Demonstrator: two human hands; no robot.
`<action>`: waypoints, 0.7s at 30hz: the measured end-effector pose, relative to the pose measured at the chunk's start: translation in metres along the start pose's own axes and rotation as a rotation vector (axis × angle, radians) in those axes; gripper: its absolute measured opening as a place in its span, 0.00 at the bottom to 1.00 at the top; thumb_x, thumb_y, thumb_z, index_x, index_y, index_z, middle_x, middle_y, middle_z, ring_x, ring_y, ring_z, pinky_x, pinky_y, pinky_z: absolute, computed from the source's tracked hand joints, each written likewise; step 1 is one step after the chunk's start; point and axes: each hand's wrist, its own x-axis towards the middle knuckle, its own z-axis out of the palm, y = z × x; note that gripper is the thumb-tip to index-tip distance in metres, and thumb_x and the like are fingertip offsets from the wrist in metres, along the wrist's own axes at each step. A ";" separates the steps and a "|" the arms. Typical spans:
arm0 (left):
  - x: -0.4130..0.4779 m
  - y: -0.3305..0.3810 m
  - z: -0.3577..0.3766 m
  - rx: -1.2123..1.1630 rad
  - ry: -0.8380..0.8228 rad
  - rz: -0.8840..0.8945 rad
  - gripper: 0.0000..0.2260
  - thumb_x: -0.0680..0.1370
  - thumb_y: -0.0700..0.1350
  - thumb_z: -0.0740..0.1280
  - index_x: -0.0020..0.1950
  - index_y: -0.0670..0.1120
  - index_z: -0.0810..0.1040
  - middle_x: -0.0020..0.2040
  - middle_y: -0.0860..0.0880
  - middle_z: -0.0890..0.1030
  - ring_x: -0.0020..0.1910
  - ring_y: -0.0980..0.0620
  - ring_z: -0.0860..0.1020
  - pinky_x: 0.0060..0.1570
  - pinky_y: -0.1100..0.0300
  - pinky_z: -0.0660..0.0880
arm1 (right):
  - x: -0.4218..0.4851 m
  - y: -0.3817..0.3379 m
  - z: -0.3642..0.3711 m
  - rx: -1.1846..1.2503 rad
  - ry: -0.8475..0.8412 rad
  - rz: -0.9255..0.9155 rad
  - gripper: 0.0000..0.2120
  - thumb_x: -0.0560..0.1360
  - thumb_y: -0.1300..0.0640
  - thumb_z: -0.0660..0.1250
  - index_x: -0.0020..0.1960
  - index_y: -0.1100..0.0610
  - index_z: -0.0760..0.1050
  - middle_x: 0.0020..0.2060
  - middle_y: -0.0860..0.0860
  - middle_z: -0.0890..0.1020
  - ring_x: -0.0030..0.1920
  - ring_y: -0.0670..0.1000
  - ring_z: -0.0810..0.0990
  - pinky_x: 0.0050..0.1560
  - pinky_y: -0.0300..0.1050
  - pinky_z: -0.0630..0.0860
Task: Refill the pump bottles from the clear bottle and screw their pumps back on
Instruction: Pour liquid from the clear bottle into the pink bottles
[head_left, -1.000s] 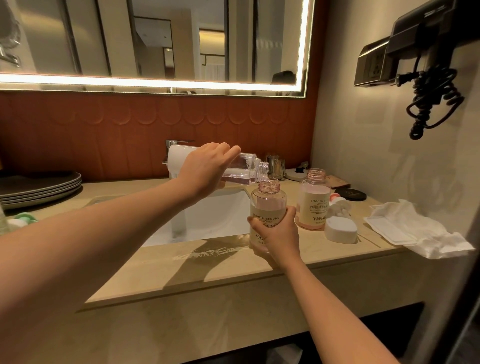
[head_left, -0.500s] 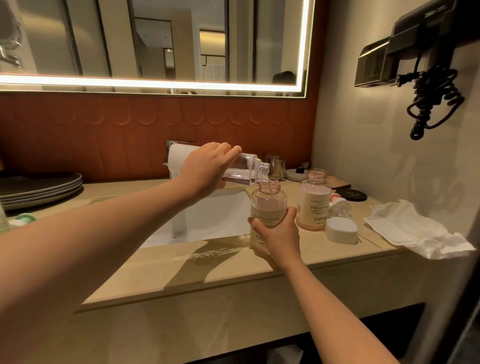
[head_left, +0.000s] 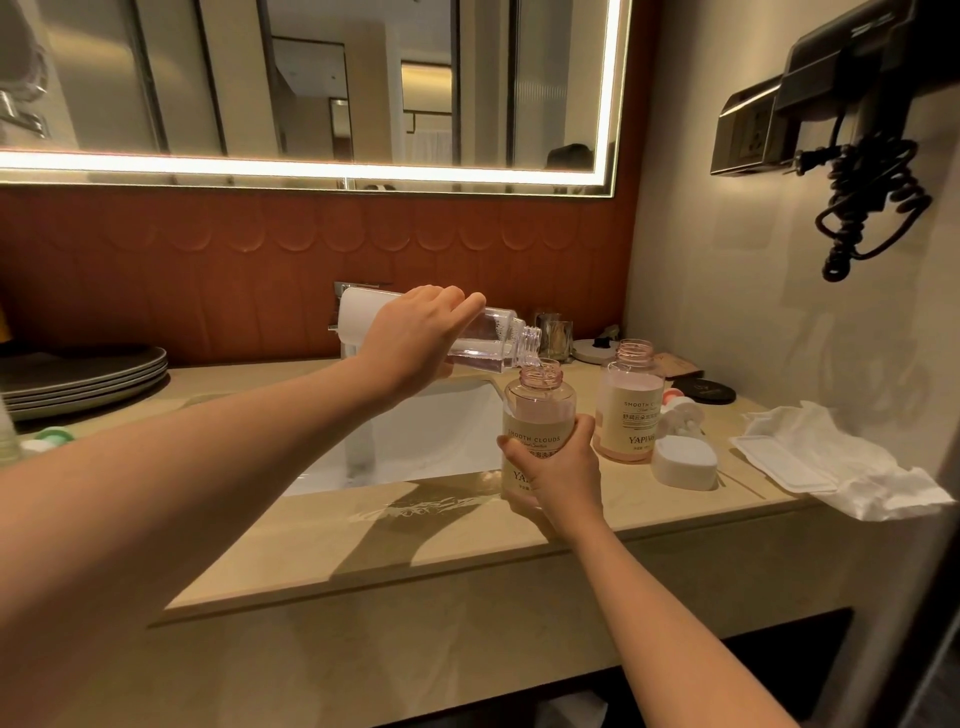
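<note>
The clear bottle (head_left: 491, 340) hangs tilted above the sink's right edge, and we come to it from the left. At far left a stack of grey plates (head_left: 88, 376) rests on the counter (head_left: 337, 545), with a green-capped item (head_left: 52, 435) just in front of it. Next comes the white sink (head_left: 441, 441).

Over the sink, the left hand (head_left: 415, 340) has its fingers curled round the clear bottle's body, hiding much of it and of the tap behind. The bottle's neck tips down to the open mouth of the near pump bottle (head_left: 539, 405). The right hand (head_left: 563, 475) wraps round that bottle's lower half and covers part of its label. We cannot tell whether its base touches the counter.

Just to the right stands the second pump bottle (head_left: 629, 410), mouth also open, pink liquid inside. A white pump (head_left: 684, 460) lies just beside it, with a black disc (head_left: 709, 391) behind. A crumpled white cloth (head_left: 831, 457) overhangs the counter's right end.
</note>
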 end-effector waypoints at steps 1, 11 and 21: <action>0.000 0.000 0.000 0.000 0.000 0.001 0.25 0.72 0.41 0.70 0.66 0.44 0.67 0.57 0.44 0.76 0.52 0.47 0.74 0.46 0.56 0.74 | 0.000 0.000 0.000 0.001 0.000 0.001 0.31 0.64 0.46 0.75 0.56 0.51 0.58 0.50 0.48 0.74 0.50 0.51 0.75 0.47 0.49 0.77; 0.001 0.000 0.000 0.017 -0.011 0.005 0.25 0.72 0.41 0.71 0.67 0.44 0.66 0.57 0.44 0.75 0.53 0.46 0.74 0.47 0.56 0.73 | -0.001 0.000 0.000 -0.005 0.000 0.008 0.30 0.65 0.45 0.75 0.56 0.50 0.58 0.50 0.47 0.74 0.50 0.51 0.76 0.48 0.52 0.77; 0.001 0.000 -0.001 0.024 -0.012 0.003 0.24 0.73 0.41 0.69 0.67 0.44 0.65 0.58 0.45 0.75 0.53 0.47 0.73 0.45 0.57 0.72 | -0.002 -0.002 -0.001 0.009 -0.007 0.007 0.30 0.64 0.46 0.75 0.56 0.50 0.59 0.50 0.47 0.74 0.50 0.51 0.76 0.49 0.52 0.78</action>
